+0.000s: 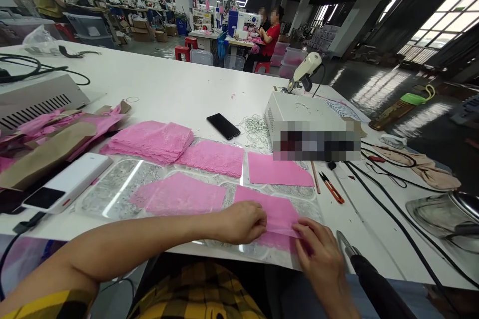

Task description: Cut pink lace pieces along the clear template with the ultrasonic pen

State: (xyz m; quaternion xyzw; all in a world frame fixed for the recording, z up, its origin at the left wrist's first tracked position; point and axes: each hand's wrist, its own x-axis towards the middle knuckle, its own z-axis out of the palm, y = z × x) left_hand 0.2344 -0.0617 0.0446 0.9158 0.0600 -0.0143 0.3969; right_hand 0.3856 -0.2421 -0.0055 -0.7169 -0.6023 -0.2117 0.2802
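Note:
A pink fabric piece (275,207) lies on a clear patterned template sheet (121,184) at the table's front. My left hand (245,222) is closed over the fabric's left part, fingertips pinched at its near edge. My right hand (322,246) pinches the right corner between thumb and fingers. A thin, pale translucent band runs along the edge between both hands. Nearby lie a sheer pink lace piece (187,194), a scalloped lace piece (213,158), a plain pink piece (279,169) and a lace stack (149,142). A black-handled tool with a metal blade (362,264) lies right of my right hand.
A grey machine box (303,104) stands behind, with cables (389,214) trailing right. Orange snips (331,188), a glass jar (434,217), a phone (223,125), a white power bank (69,182) and fabric scraps (48,144) lie around. Another person (271,35) sits farther back.

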